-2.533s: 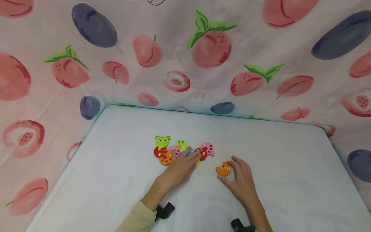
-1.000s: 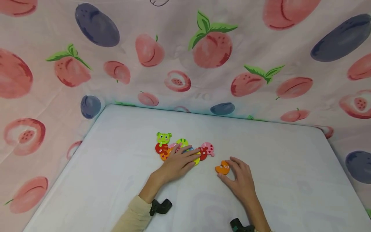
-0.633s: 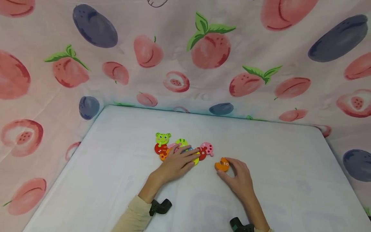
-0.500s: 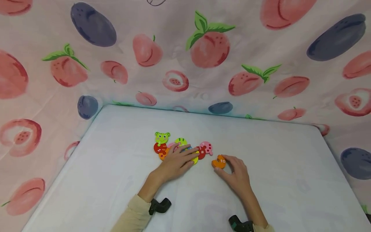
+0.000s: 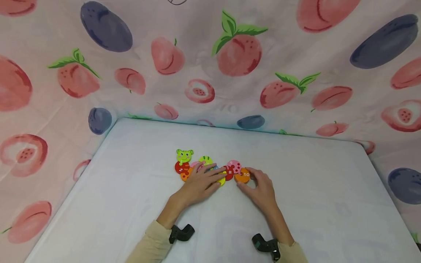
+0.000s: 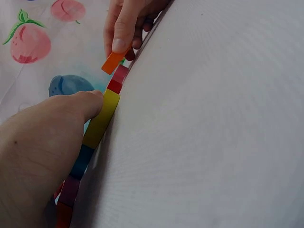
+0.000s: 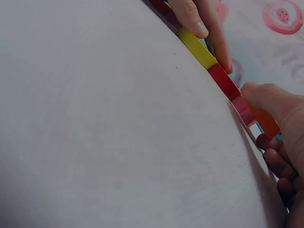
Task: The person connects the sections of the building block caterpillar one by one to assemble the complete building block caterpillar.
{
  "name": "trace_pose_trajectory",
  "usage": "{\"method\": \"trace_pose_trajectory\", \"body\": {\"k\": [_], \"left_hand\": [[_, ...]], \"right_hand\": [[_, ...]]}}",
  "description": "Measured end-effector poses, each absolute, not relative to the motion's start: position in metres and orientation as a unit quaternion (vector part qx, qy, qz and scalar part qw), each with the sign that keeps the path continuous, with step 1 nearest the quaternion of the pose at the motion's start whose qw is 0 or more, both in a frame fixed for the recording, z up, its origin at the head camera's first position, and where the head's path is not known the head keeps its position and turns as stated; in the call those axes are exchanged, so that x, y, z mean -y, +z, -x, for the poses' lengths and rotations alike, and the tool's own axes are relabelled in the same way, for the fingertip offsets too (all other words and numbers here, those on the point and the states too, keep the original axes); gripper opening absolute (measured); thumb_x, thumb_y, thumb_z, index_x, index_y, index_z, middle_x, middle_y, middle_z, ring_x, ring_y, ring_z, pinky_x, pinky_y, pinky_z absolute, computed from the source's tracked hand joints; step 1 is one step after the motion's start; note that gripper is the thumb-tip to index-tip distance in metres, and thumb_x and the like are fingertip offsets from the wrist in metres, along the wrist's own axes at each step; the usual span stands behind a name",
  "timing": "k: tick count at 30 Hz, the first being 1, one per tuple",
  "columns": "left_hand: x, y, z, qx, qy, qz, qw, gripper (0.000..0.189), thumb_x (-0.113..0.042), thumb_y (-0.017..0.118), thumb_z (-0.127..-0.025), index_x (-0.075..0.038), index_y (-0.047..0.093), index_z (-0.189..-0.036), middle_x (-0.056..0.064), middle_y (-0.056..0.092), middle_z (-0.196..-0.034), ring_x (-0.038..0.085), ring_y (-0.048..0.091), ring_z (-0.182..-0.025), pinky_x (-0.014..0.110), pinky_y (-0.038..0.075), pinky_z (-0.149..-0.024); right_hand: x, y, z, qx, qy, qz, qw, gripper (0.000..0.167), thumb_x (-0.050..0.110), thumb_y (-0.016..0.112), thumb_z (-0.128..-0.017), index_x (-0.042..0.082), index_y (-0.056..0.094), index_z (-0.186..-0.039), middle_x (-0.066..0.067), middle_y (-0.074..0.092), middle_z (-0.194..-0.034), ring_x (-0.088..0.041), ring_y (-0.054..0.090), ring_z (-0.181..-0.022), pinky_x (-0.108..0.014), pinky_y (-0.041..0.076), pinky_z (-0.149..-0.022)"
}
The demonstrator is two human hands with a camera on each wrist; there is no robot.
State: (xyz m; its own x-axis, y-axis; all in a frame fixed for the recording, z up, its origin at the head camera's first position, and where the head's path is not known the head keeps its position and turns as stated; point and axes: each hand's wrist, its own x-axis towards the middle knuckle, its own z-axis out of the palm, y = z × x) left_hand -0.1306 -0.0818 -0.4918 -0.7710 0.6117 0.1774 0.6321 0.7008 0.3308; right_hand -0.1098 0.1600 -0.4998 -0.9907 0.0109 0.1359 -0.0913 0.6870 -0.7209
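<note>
My right hand (image 5: 261, 189) pinches an orange puzzle piece (image 5: 241, 178) marked 10 between thumb and fingers. In the left wrist view this orange piece (image 6: 113, 61) is tilted and slightly raised over the end of the row. Beside it lies the pink spotted piece (image 5: 234, 166), joined to the red piece (image 5: 228, 174) marked 8. My left hand (image 5: 195, 186) rests with spread, extended fingers across the middle of the caterpillar-shaped row, hiding several pieces. Its thumb lies near the yellow piece (image 6: 103, 116). The green smiling head piece (image 5: 184, 156) and red piece (image 5: 179, 168) marked 2 form the left end.
A white-covered table (image 5: 138, 204) bears the pieces. Fruit-printed cloth (image 5: 200, 51) rises behind it and along its left side. Black wrist mounts (image 5: 182, 233) sit on both forearms.
My right hand has lifted the orange piece and carried it left and away from me, up to the pink piece. My left hand shifted slightly early on, then stayed on the row.
</note>
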Motion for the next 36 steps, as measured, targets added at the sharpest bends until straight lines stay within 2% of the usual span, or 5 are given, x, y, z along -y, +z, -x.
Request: {"method": "trace_pose_trajectory", "body": {"k": [12,18,23,29,36], "left_hand": [[0.081,-0.489,0.13,0.918,-0.204,0.338,0.032,0.042,-0.038,0.05,-0.1,-0.029,0.052,-0.14,-0.012,0.046,-0.15,0.021,0.036,-0.143,0.055,0.018,-0.119],[0.08,-0.489,0.129,0.92,-0.201,0.335,0.023,0.042,-0.039,0.049,-0.1,-0.03,0.051,-0.141,-0.013,0.045,-0.151,0.02,0.035,-0.144,0.056,0.018,-0.119],[0.08,-0.489,0.129,0.922,-0.199,0.333,0.024,0.042,-0.038,0.049,-0.1,-0.03,0.051,-0.141,-0.013,0.045,-0.15,0.02,0.035,-0.144,0.056,0.018,-0.119],[0.081,-0.486,0.128,0.922,-0.201,0.33,-0.007,0.043,-0.039,0.048,-0.1,-0.031,0.049,-0.142,-0.012,0.043,-0.152,0.02,0.032,-0.145,0.056,0.016,-0.121],[0.107,-0.474,0.138,0.938,-0.189,0.29,-0.034,0.045,-0.038,0.052,-0.099,-0.027,0.05,-0.143,-0.002,0.04,-0.155,0.022,0.032,-0.146,0.052,0.017,-0.122]], "right_hand": [[-0.156,-0.498,0.112,0.928,0.366,-0.007,0.075,0.058,0.035,0.08,-0.078,0.01,0.061,-0.126,-0.011,0.066,-0.112,-0.025,0.057,-0.1,-0.045,0.044,-0.09],[-0.153,-0.499,0.115,0.937,0.337,-0.004,0.09,0.057,0.038,0.08,-0.078,0.01,0.063,-0.124,-0.008,0.061,-0.089,-0.02,0.049,-0.082,-0.033,0.037,-0.075],[-0.152,-0.5,0.115,0.948,0.307,-0.002,0.089,0.057,0.037,0.08,-0.077,0.008,0.065,-0.123,-0.005,0.053,-0.077,-0.018,0.044,-0.074,-0.03,0.031,-0.068],[-0.15,-0.499,0.113,0.95,0.304,0.016,0.074,0.057,0.037,0.08,-0.076,0.007,0.065,-0.122,-0.005,0.051,-0.076,-0.019,0.043,-0.075,-0.031,0.031,-0.069],[-0.148,-0.498,0.109,0.944,0.316,0.049,0.076,0.055,0.034,0.077,-0.078,0.006,0.064,-0.124,-0.009,0.054,-0.084,-0.024,0.046,-0.084,-0.04,0.035,-0.079]]}}
